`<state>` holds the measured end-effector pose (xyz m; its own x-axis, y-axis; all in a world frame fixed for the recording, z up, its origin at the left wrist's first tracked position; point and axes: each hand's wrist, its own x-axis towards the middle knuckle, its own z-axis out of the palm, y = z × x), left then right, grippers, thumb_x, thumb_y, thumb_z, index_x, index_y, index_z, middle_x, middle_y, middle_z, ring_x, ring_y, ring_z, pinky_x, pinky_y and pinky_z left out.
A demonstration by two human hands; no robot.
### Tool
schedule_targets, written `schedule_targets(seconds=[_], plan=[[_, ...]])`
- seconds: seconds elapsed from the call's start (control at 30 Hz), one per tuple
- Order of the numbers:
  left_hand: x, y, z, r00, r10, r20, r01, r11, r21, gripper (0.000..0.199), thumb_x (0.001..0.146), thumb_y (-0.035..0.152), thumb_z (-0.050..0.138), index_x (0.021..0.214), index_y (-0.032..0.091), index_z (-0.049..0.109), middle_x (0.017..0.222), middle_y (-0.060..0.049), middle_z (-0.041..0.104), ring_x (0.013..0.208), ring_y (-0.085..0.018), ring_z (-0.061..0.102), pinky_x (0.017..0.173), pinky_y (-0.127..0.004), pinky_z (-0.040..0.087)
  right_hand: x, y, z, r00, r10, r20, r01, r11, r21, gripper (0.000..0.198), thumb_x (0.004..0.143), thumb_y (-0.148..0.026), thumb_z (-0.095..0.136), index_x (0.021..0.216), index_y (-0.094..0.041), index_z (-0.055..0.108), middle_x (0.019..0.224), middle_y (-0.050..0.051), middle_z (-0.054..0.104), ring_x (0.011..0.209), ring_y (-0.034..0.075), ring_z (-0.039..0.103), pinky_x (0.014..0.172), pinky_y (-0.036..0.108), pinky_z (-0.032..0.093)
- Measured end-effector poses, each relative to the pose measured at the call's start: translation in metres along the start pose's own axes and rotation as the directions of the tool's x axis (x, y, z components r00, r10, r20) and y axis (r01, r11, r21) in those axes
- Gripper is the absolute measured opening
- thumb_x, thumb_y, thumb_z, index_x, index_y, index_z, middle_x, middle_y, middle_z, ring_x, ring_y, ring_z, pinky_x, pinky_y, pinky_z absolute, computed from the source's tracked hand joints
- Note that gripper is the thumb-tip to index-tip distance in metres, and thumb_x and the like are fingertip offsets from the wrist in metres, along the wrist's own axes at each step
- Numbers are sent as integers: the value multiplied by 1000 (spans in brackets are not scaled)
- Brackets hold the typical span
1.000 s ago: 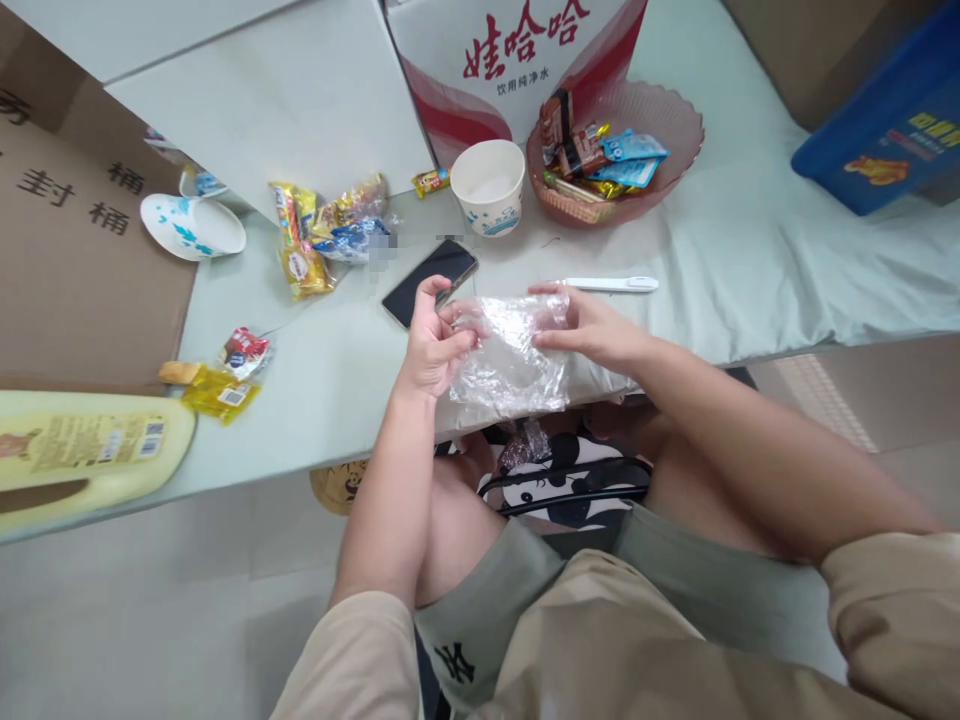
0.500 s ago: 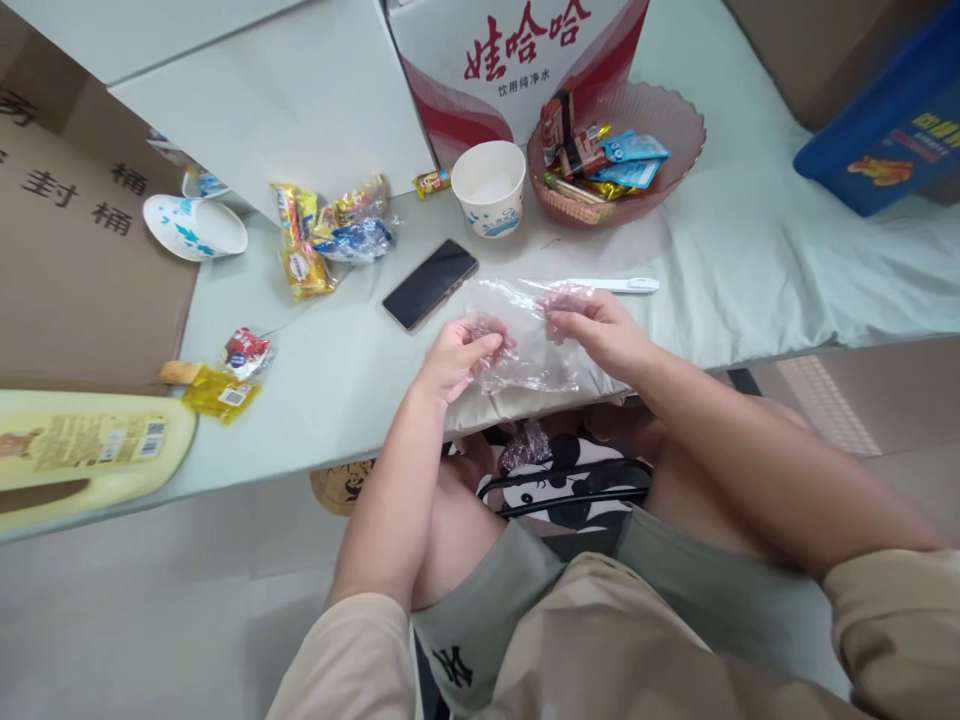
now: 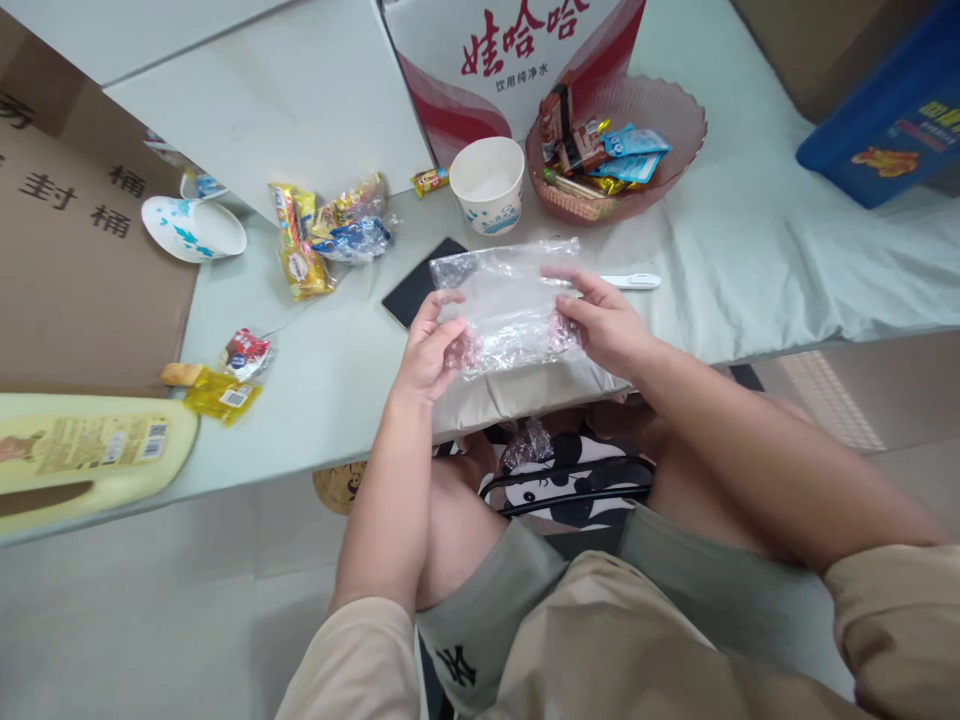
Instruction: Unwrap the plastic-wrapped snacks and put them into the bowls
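A clear plastic bag (image 3: pixel 510 300) is stretched flat between my two hands above the table's front edge. My left hand (image 3: pixel 435 350) is closed on its left side, thumb and fingers pinching the film. On the opposite side, my right hand (image 3: pixel 600 315) pinches the bag with its thumb and fingers. Behind the bag lies a black phone (image 3: pixel 420 283), partly covered by it. A white stick-like tool (image 3: pixel 637 282) sticks out past my right hand, its other end hidden. A white paper cup (image 3: pixel 487 190) stands upright just beyond the bag.
A pink glass bowl (image 3: pixel 679 150) of wrapped snacks stands at the back beside a red and white carton (image 3: pixel 517 60). Several snack packets (image 3: pixel 330 240) lie left of the phone. A tipped paper cup (image 3: pixel 195 230), a yellow wrapper (image 3: pixel 225 395) and a pale yellow container (image 3: pixel 90 445) are farther left.
My hands have moved apart, the left one leftward. The crumpled bag is now spread wider and flatter, and its upper edge has risen over part of the phone.
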<state>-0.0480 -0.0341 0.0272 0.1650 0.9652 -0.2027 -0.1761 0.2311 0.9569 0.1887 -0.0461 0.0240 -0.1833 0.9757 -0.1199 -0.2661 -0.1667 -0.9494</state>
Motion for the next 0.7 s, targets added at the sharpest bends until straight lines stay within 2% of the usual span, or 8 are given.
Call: schedule_targets(seconds=[0.13, 0.23, 0.3, 0.37, 0.43, 0.53, 0.63, 0.7], plan=[[3, 3, -1, 998, 18, 59, -13, 996, -84, 14, 72, 32, 67, 73, 21, 60, 58, 3, 58, 47, -10, 55, 42, -21, 45, 1, -6, -4, 998, 38, 43, -42, 996, 84, 28, 81, -48, 64, 94, -24, 63, 67, -2, 58, 54, 14, 58, 50, 27, 47], [7, -1, -2, 996, 34, 84, -34, 999, -2, 22, 74, 37, 65, 65, 18, 57, 64, 0, 59, 52, -10, 57, 47, -21, 48, 2, -7, -6, 999, 32, 24, -30, 997, -68, 31, 80, -51, 65, 74, -22, 56, 67, -1, 54, 57, 13, 54, 53, 27, 46], [10, -6, -2, 995, 58, 75, -67, 992, 111, 17, 70, 28, 72, 76, 19, 59, 68, 2, 61, 54, -9, 58, 51, -20, 48, 2, -3, -7, 1000, 2, -31, -8, 981, -195, 27, 72, -39, 75, 81, -23, 55, 67, -3, 54, 58, 11, 51, 55, 26, 44], [13, -11, -3, 994, 98, 41, -105, 971, 216, 31, 67, 17, 73, 94, 22, 58, 78, 4, 65, 59, -9, 62, 57, -20, 50, 4, 2, -8, 994, -21, -107, -5, 970, -242, 43, 64, -27, 79, 98, -25, 53, 70, -5, 58, 61, 13, 53, 58, 27, 45], [17, -16, -3, 979, 196, -46, -175, 940, 293, 41, 69, 12, 72, 105, 25, 55, 88, 3, 67, 67, -9, 66, 64, -21, 52, 6, 6, -9, 980, -56, -189, 9, 970, -244, 50, 64, -25, 77, 106, -26, 51, 75, -5, 61, 65, 14, 56, 62, 29, 46], [20, -22, 1, 917, 368, -153, -279, 866, 414, 26, 75, 15, 71, 93, 23, 54, 83, 3, 63, 67, -8, 63, 65, -20, 51, 8, 6, -11, 943, -197, -269, 90, 928, -362, 25, 71, -28, 71, 89, -24, 54, 76, -2, 59, 70, 15, 55, 68, 31, 45], [18, -29, 12, 944, 329, -41, -275, 846, 457, 17, 81, 27, 72, 87, 21, 57, 77, 0, 64, 70, -12, 64, 68, -24, 53, 2, 2, -8, 905, -380, -191, 227, 811, -540, 17, 76, -32, 68, 77, -24, 53, 83, 2, 62, 80, 19, 58, 77, 36, 47], [15, -33, 22, 962, 267, 65, -270, 871, 411, 31, 79, 36, 78, 100, 21, 61, 98, -6, 72, 93, -17, 71, 82, -29, 56, -4, 0, -2, 898, -439, -31, 342, 740, -579, 20, 79, -37, 67, 77, -24, 52, 93, 5, 66, 90, 22, 60, 86, 39, 47]])
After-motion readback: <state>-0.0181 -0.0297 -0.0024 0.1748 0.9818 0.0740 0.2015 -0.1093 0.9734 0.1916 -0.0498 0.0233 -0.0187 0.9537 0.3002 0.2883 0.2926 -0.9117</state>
